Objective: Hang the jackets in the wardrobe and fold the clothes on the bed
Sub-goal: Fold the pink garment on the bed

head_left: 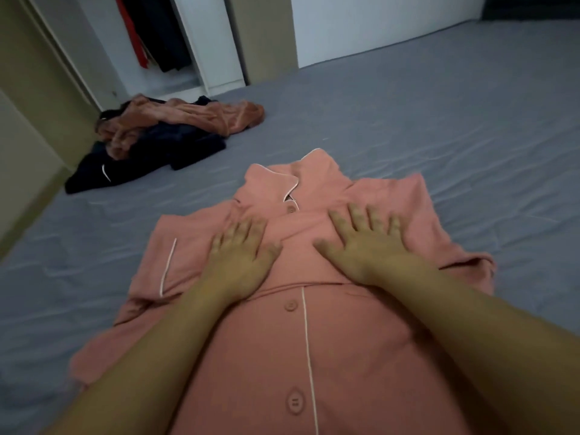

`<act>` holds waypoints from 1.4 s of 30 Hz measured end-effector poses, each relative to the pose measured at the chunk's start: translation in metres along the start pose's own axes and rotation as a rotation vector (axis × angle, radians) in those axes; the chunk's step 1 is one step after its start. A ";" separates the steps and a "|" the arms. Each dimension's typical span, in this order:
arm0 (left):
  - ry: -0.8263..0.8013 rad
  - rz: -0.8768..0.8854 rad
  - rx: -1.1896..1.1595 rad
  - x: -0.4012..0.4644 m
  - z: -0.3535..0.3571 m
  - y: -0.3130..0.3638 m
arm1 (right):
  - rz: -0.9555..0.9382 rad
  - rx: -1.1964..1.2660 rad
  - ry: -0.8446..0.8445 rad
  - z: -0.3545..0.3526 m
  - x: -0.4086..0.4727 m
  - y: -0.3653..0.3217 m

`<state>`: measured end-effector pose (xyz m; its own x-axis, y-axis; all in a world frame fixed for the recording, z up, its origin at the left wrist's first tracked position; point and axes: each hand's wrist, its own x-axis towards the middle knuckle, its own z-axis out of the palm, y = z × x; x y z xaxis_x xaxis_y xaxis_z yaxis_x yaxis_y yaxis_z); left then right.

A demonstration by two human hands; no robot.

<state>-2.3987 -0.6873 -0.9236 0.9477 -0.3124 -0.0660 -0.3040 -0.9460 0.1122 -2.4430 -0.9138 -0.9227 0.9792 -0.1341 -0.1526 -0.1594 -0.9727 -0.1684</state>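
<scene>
Both our hands lay flat on the pink pyjama shirt (301,340), which was spread face up on the grey bed sheet (439,120) with its buttons closed. Our left hand (241,259) pressed the chest part left of the button line, and our right hand (364,243) pressed the part right of it; the fingers of both were straight and a little apart, holding nothing. The long axis of the shirt ran from 6 o'clock, near our body, to 12 o'clock, where the collar (295,177) lay just beyond our fingertips. The sleeves went out to the sides: the left one toward 8 o'clock from our left hand, the right one toward 3 o'clock from our right hand. Each hand was therefore nearer to its own sleeve, so we judged that the next fold should bring each side in toward the button line. At 10 o'clock, well apart, lay a pile of unfolded clothes (163,133), and behind it the open wardrobe (157,32).
</scene>
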 end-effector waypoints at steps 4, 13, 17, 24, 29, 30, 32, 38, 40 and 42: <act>-0.025 -0.312 0.069 0.005 -0.011 -0.051 | 0.155 -0.022 0.029 -0.002 0.005 0.033; 0.201 0.053 -0.138 0.054 -0.046 -0.032 | -0.080 0.018 0.136 -0.003 0.024 0.011; 0.323 0.119 -0.152 0.035 -0.037 -0.071 | -0.041 0.030 0.265 0.009 0.021 0.018; 0.507 0.111 0.039 0.009 -0.033 -0.081 | -0.484 -0.032 0.564 0.002 -0.015 -0.001; 0.325 0.194 0.036 0.005 -0.038 -0.086 | -0.504 -0.103 0.390 -0.004 -0.018 -0.004; 0.306 0.205 0.026 0.005 -0.038 -0.085 | -0.495 -0.120 0.377 -0.002 -0.017 -0.003; 0.319 0.154 -0.093 0.007 -0.040 -0.083 | -0.484 -0.120 0.362 0.000 -0.014 -0.002; 0.337 -0.071 -0.345 0.023 -0.058 -0.096 | -0.478 -0.169 0.284 0.002 -0.008 0.001; 0.260 -0.120 -0.290 0.024 -0.060 -0.094 | -0.470 -0.204 0.246 0.003 -0.004 0.002; 0.247 -0.154 0.006 0.024 -0.055 -0.082 | -0.447 -0.213 0.207 0.006 -0.002 0.004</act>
<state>-2.3460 -0.6129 -0.8802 0.9775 -0.1356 0.1618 -0.1549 -0.9814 0.1136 -2.4459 -0.9162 -0.9287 0.9534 0.2887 0.0878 0.2870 -0.9574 0.0312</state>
